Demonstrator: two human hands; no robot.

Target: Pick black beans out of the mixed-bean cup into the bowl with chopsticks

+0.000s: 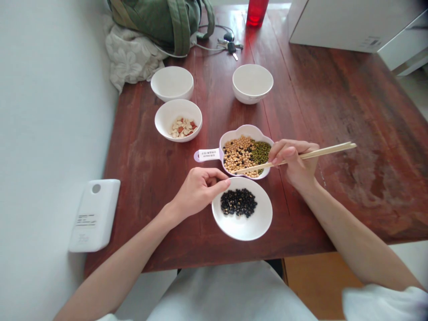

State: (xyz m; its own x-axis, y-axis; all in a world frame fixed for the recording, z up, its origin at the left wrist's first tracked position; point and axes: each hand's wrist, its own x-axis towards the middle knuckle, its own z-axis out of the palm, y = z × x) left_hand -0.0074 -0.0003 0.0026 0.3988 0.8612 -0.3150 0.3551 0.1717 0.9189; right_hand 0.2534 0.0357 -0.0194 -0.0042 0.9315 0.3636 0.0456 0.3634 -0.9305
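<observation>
My right hand (296, 162) grips a pair of wooden chopsticks (329, 150), their tips down among the yellow soybeans (239, 151) in a flower-shaped dish (245, 130) with a short handle. Green mung beans (261, 153) fill the dish's right side, and a few black beans are mixed into the soybeans. Nearer to me stands a white bowl (242, 229) with a pile of black beans (238, 203). The thumb and fingers of my left hand (203, 189) are closed at this bowl's upper left rim.
Behind the dish are a white bowl (178, 107) of peanut pieces and two other white bowls, one at left (172, 82) and one at right (252, 82). A green bag (157, 22), keys (230, 47), a red bottle (257, 13) and a white box (331, 22) stand farther back. A white power bank (95, 216) lies left.
</observation>
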